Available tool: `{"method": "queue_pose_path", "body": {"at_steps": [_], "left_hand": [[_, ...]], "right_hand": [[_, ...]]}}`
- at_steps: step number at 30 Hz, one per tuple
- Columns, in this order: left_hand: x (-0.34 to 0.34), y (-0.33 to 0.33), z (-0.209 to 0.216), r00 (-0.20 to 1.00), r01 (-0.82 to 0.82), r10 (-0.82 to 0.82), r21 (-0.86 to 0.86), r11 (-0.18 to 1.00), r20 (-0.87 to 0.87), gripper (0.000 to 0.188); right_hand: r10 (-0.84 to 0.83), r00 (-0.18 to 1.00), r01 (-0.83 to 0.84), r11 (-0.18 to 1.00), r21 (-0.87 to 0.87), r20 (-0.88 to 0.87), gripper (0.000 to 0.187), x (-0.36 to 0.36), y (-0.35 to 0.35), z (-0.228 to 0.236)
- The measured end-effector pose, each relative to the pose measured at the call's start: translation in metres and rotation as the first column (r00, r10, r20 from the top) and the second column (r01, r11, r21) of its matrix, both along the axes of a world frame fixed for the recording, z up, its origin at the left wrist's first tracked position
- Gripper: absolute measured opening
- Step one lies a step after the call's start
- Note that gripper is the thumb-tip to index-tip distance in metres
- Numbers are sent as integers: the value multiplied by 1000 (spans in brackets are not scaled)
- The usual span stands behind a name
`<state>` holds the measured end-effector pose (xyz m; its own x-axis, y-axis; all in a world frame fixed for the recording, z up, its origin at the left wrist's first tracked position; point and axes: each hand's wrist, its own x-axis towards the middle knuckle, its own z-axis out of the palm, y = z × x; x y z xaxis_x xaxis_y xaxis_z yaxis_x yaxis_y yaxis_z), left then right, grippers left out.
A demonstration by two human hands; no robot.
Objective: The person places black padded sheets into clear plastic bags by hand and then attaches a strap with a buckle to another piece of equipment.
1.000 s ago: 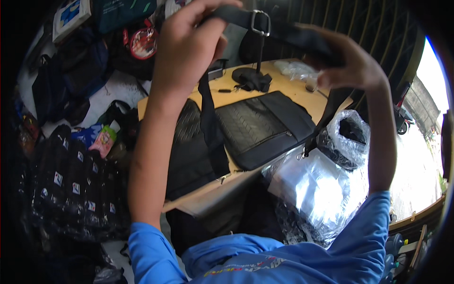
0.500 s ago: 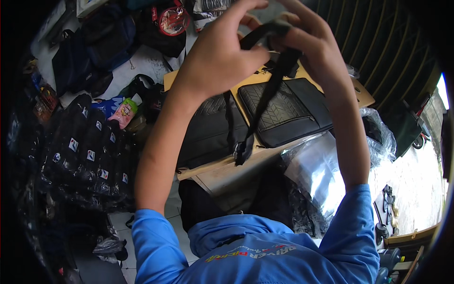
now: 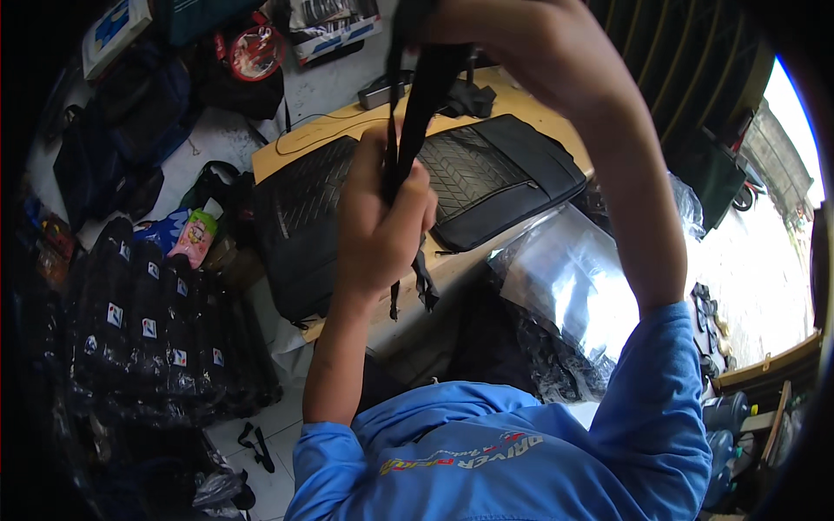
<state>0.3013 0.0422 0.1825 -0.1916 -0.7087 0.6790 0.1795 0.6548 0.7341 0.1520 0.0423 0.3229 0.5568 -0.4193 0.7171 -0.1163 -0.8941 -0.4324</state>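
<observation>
A long black webbing strap is pulled upright in front of me, with its loose ends dangling over the table's near edge. My left hand is closed around its lower part. Higher up, my right hand grips the strap's upper end, its fingers partly hidden by the strap and the picture's top edge. Below lie two flat black bags with a chevron-patterned panel: a left bag, partly covered by my left hand, and a right bag. Both rest on a wooden table.
Clear plastic wrapping hangs by the table's right front. Plastic-wrapped black rolls are stacked at left. Dark backpacks line the wall. A thin cable and a dark cloth lie at the table's back.
My left hand has slid down the strap and away from the right. My right hand has risen toward the top edge, drawing the strap taut between them. The view has shifted too.
</observation>
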Motion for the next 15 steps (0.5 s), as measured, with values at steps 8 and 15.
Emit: {"method": "queue_pose_path", "body": {"at_steps": [8, 15], "left_hand": [[20, 8, 2, 996, 65, -62, -48, 997, 62, 42], [10, 3, 14, 970, 5, 39, -183, 983, 239, 28]], "right_hand": [[139, 968, -176, 970, 168, 210, 20, -167, -16, -63], [-149, 977, 54, 863, 502, 150, 24, -162, 19, -206]]}}
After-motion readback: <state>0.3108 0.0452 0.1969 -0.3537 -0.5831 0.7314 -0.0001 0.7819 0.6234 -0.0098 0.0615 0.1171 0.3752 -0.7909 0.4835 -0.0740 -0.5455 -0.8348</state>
